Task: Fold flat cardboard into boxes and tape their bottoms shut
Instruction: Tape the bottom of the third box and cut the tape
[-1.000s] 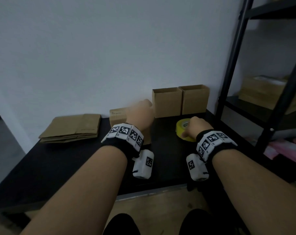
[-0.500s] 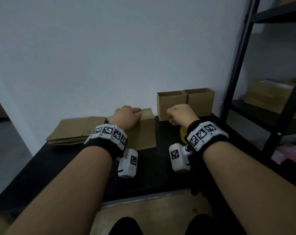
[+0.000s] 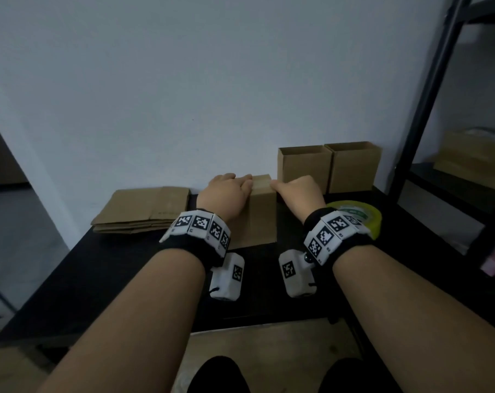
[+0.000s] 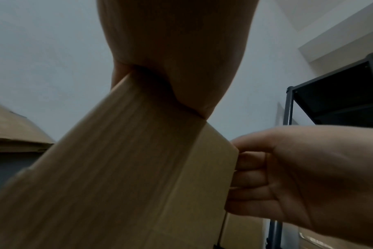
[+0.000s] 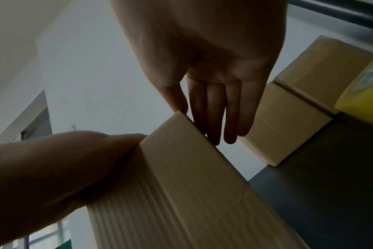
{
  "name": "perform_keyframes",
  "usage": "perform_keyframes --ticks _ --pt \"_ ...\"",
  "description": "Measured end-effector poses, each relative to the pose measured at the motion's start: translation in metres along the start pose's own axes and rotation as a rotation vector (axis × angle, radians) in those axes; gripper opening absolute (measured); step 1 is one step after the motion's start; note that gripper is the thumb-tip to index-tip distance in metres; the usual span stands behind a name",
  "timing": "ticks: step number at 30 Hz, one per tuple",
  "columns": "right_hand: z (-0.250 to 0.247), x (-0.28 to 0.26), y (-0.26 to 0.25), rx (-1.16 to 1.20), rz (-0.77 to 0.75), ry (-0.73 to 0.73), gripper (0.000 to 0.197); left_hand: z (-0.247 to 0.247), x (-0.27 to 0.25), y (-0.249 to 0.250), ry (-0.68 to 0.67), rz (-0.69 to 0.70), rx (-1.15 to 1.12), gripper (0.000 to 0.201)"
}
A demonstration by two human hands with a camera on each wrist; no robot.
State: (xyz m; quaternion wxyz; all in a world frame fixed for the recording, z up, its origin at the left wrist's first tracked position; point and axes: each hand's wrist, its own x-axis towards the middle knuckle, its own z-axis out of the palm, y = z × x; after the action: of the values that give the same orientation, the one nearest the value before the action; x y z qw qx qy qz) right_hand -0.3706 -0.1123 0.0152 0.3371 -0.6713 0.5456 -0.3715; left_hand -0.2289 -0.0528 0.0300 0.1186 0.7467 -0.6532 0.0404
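A brown cardboard box [image 3: 259, 217] stands partly formed in the middle of the black table [image 3: 98, 279]. My left hand [image 3: 226, 192] lies on its upper left side with fingers curled over the far top edge; the left wrist view shows the palm against the cardboard [image 4: 121, 176]. Across from it, my right hand [image 3: 299, 191] holds the upper right edge. Its thumb is at the top corner and its fingers [image 5: 215, 118] reach down the right face. A yellow tape roll [image 3: 367, 219] lies just right of my right wrist.
Two folded open-topped boxes [image 3: 303, 168] [image 3: 352, 165] stand against the wall behind the right hand. A stack of flat cardboard [image 3: 144, 208] lies at the back left. A black metal shelf [image 3: 428, 109] holding more cardboard stands at the right.
My right hand left the tape roll and moved left onto the box's right edge. The left hand stayed on the box, which now stands steadier between both hands.
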Motion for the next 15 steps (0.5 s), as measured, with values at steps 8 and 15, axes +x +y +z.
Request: perform_keyframes --ticks 8,15 --pt "0.001 0.000 -0.004 -0.159 -0.007 -0.051 0.040 0.010 0.013 -0.019 0.135 -0.173 -0.518 0.042" --pt "0.001 0.002 -0.014 -0.109 -0.018 -0.099 0.032 0.016 0.005 -0.045 0.167 -0.466 -0.841 0.034"
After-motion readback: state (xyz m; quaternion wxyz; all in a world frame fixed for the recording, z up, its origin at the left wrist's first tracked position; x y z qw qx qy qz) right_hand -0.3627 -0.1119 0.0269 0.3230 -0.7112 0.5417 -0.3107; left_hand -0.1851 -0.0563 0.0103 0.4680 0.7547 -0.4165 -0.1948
